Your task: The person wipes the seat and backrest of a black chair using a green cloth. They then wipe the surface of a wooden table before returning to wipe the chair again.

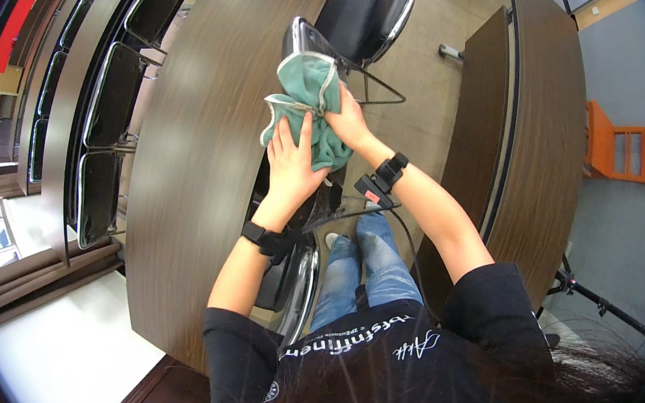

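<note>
A crumpled green cloth [309, 80] with pale edging lies bunched over the backrest of a black chair [291, 41], whose chrome frame shows above it. My right hand [351, 122] grips the cloth from the right, its fingers partly hidden in the folds. On the left, my left hand [294, 160] holds the cloth against the chair with fingers spread and thumb at its lower edge. The cloth hides most of this backrest. Each wrist wears a black strapped device.
A long dark wood-grain table [191, 151] runs along the left. Another black chair [373, 13] stands beyond the cloth, and one [303, 293] is near my legs. To the right are a second table [547, 80], a cable [409, 239], an orange chair [620, 146] and a tripod [602, 304].
</note>
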`<state>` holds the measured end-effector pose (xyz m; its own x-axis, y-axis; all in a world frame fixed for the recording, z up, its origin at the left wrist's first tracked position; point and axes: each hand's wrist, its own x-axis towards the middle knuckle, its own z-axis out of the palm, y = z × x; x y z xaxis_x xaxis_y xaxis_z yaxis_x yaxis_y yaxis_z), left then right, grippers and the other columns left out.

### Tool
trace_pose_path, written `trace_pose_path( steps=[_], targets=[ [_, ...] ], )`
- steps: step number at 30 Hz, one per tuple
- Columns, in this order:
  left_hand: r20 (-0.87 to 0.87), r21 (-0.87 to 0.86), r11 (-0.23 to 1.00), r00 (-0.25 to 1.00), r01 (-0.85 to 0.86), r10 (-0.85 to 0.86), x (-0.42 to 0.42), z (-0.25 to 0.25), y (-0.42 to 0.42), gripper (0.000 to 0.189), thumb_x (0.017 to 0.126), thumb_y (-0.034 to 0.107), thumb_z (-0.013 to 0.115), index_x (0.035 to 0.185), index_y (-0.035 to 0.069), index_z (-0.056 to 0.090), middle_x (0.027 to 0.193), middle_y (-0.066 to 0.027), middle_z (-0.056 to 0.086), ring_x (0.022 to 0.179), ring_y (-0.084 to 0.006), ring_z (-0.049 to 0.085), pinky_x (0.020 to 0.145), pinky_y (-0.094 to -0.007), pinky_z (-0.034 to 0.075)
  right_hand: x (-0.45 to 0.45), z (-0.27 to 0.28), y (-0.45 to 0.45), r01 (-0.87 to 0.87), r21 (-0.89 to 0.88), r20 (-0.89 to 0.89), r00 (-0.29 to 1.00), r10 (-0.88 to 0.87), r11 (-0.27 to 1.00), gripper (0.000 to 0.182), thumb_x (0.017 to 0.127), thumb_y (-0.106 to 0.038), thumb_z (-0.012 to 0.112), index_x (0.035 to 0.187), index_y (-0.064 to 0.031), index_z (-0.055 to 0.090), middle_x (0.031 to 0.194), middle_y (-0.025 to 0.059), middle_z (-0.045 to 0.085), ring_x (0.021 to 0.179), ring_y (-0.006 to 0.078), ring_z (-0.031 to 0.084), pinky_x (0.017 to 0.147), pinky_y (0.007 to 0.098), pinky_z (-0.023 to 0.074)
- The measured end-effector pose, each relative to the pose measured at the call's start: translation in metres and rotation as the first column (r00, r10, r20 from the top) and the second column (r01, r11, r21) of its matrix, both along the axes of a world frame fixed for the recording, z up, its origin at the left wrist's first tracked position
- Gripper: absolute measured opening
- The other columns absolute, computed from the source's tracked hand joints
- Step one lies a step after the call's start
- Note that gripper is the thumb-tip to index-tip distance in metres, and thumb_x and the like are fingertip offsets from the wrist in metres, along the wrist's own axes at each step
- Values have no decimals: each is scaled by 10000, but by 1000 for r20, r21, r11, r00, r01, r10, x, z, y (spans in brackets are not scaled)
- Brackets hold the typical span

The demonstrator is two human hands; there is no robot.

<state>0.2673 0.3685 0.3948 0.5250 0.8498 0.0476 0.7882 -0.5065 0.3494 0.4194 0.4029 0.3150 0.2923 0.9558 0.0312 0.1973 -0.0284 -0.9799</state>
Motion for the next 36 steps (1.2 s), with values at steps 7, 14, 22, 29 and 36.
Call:
trace_pose_path(
  steps=[7,14,22,29,36],
  targets=[
    [-79,55,998,997,10,-6,53,4,79,1076,559,322,821,1439,176,220,1415,-255,204,1281,-458,263,1023,-550,278,34,-37,55,-12,-70,-211,978,-4,997,663,712,-62,604,1330,10,374,1210,259,491,1162,389,471,975,407,385],
    [-10,231,909,933,-348,360,90,-20,134,827,718,412,699,1363,64,318,1339,-209,360,1227,-382,380,957,-499,360,47,-55,82,-63,-56,-60,996,60,996,663,740,-76,591,1358,-40,354,1132,261,514,1078,414,503,935,429,405],
    [167,-14,979,965,-201,201,97,-33,155,804,724,171,696,1391,69,259,1335,-256,313,1211,-439,365,1023,-445,338,95,-103,94,170,-263,212,971,-115,950,674,706,-2,596,1343,-86,389,1199,219,416,1111,413,462,940,431,403],
    [79,-9,976,973,-217,217,128,-39,137,829,731,122,666,1420,97,208,1370,-250,280,1229,-445,345,982,-468,384,126,-33,88,-40,2,194,980,39,999,587,644,-253,696,1197,-154,528,1258,259,387,1162,440,422,968,474,380],
    [57,2,977,975,-215,215,128,-34,139,828,701,104,664,1407,67,232,1357,-273,289,1196,-453,373,953,-468,413,119,-43,90,-21,-46,223,974,30,999,687,644,-367,739,1239,-131,492,1293,275,358,1195,452,388,987,508,360]
  ],
)
